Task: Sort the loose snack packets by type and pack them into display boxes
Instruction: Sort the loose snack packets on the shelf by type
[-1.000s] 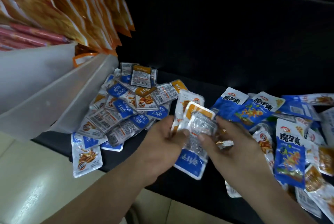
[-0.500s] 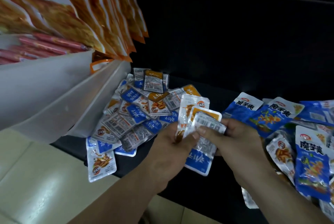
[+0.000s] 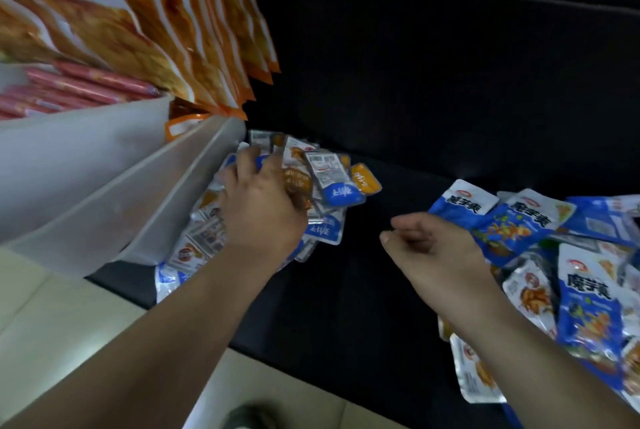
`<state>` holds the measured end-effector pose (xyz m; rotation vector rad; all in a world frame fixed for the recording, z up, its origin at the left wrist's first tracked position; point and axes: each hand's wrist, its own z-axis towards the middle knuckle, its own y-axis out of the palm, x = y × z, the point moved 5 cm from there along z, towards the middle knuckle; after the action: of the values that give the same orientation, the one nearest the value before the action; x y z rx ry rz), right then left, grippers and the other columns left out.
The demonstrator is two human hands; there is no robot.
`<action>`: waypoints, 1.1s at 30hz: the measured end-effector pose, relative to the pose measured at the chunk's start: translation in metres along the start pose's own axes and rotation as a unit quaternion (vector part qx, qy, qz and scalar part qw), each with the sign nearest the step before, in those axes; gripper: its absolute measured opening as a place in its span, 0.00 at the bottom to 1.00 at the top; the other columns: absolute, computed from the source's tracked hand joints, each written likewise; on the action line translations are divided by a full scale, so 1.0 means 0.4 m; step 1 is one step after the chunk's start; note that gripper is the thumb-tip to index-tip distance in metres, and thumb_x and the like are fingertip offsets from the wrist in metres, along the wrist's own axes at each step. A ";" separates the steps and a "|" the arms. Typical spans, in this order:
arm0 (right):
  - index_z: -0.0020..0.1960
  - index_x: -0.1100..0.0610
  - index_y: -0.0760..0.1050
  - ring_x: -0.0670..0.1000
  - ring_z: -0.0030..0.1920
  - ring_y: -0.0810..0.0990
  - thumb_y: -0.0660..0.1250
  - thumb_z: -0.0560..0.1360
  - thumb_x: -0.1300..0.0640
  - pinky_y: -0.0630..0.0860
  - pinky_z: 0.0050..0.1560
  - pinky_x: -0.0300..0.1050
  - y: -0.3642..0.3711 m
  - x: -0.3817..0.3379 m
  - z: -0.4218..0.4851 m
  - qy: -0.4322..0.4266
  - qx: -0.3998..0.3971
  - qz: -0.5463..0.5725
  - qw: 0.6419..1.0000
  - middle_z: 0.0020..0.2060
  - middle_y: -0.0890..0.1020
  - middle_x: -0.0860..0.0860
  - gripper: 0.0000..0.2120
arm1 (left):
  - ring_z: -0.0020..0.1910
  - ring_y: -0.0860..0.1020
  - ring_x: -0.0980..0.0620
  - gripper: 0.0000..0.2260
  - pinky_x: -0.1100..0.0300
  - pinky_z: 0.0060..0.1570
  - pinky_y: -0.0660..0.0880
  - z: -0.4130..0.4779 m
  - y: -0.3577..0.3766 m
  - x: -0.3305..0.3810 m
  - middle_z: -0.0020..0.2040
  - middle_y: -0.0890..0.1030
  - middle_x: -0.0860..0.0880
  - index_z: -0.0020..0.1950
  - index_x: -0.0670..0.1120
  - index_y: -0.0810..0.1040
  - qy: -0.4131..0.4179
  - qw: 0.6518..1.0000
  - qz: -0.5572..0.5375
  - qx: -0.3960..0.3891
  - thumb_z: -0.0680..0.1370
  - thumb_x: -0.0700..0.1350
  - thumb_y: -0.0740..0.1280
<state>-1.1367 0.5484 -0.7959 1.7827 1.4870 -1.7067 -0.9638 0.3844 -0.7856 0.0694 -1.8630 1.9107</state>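
showing a head-camera view of snack sorting on a dark counter (image 3: 346,307). landmark for all positions: the white display box (image 3: 104,193), which slants along the counter's left end.
(a) pile of small packets (image 3: 204,238), blue-and-silver mixed with orange, lying just beside the box's right wall and touching it.
(b) left hand (image 3: 258,200), palm down over that pile, right next to the box. its fingers (image 3: 242,158) curl into the heap and grip a fanned bunch of packets (image 3: 329,179) that sticks out on the side away from the box; blur hides how many.
(c) right hand (image 3: 436,248), well apart from the box, above bare counter. its fingers (image 3: 401,222) are loosely curled, the thumb pointing back toward the box, and they hold nothing.
(d) heap of larger blue packets (image 3: 585,307), farthest from the box, spreading behind and beside the right wrist, with small silver packets (image 3: 474,376) at its near edge.
(e) orange bags (image 3: 194,30), hanging in an overlapped row above the box.
(f) red stick-shaped packs (image 3: 86,85), lying behind the box's top edge.
(g) pale tiled floor (image 3: 41,307), below the box.
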 end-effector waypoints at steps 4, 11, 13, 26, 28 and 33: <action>0.54 0.44 0.83 0.34 0.49 0.81 0.74 0.76 0.50 0.76 0.51 0.30 -0.079 0.043 -0.035 -0.009 0.021 -0.020 1.000 0.47 0.85 0.39 0.07 | 0.70 0.67 0.37 0.24 0.39 0.66 0.70 -0.096 0.038 0.102 0.75 0.69 0.45 0.68 0.50 0.78 0.098 0.992 -0.075 -0.028 0.73 0.47 0.76; 0.71 0.42 0.75 0.53 0.74 0.67 0.76 0.72 0.48 0.75 0.67 0.56 -0.232 0.139 -0.085 -0.076 0.095 -0.287 0.950 0.71 0.71 0.45 0.27 | 0.82 0.53 0.46 0.36 0.50 0.80 0.58 -0.207 0.179 0.321 0.84 0.54 0.46 0.82 0.52 0.62 0.244 0.926 -0.079 -0.276 0.77 0.57 0.72; 0.77 0.33 0.61 0.52 0.81 0.56 0.74 0.74 0.43 0.68 0.73 0.56 -0.246 0.182 -0.084 -0.032 0.033 -0.320 0.946 0.80 0.59 0.41 0.37 | 0.84 0.47 0.46 0.44 0.48 0.81 0.53 -0.196 0.224 0.366 0.85 0.47 0.46 0.84 0.53 0.51 0.246 0.917 -0.046 -0.310 0.76 0.62 0.71; 0.81 0.44 0.62 0.46 0.78 0.62 0.72 0.72 0.35 0.69 0.71 0.47 -0.279 0.278 -0.080 -0.047 0.022 -0.332 0.942 0.78 0.62 0.39 0.42 | 0.45 0.83 0.55 0.21 0.55 0.45 0.81 -0.210 0.215 0.338 0.52 0.85 0.52 0.76 0.53 0.71 0.201 0.942 -0.203 -0.175 0.83 0.52 0.65; 0.77 0.47 0.70 0.48 0.76 0.66 0.72 0.74 0.37 0.73 0.68 0.50 -0.282 0.268 -0.084 -0.055 0.036 -0.306 0.950 0.76 0.67 0.41 0.34 | 0.48 0.83 0.59 0.17 0.52 0.50 0.82 -0.203 0.212 0.317 0.52 0.85 0.55 0.73 0.55 0.74 0.158 0.930 -0.262 -0.205 0.84 0.54 0.64; 0.56 0.55 0.84 0.60 0.59 0.80 0.80 0.68 0.53 0.83 0.45 0.58 -0.253 0.235 -0.127 -0.184 0.146 -0.334 0.913 0.58 0.80 0.52 0.18 | 0.38 0.80 0.61 0.11 0.62 0.37 0.76 -0.200 0.210 0.260 0.43 0.84 0.53 0.58 0.57 0.81 0.080 0.908 -0.340 -0.232 0.86 0.54 0.59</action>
<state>-1.2058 0.6764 -0.8174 0.9885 1.8551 -2.5282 -1.0640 0.4937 -0.8334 0.3460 -1.8083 0.9556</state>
